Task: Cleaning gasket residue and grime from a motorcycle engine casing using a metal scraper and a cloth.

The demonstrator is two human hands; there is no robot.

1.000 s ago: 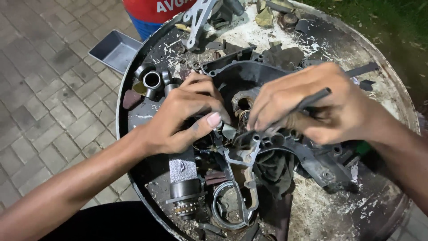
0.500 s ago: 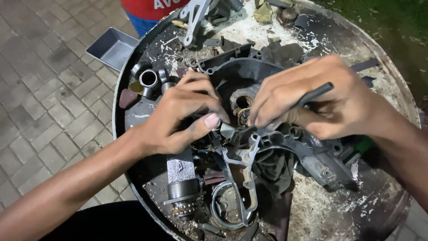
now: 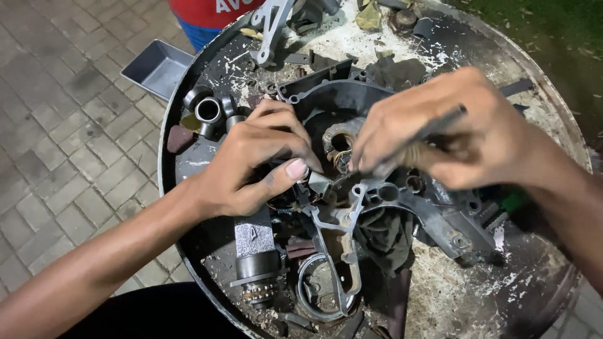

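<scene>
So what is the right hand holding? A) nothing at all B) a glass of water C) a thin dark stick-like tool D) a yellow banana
C: the right hand grips a thin dark tool that pokes out above its fingers, over the dark metal engine case on the round tabletop.

Grey paving-stone floor (image 3: 56, 144) on one side, dark grass (image 3: 553, 37) beyond.
</scene>
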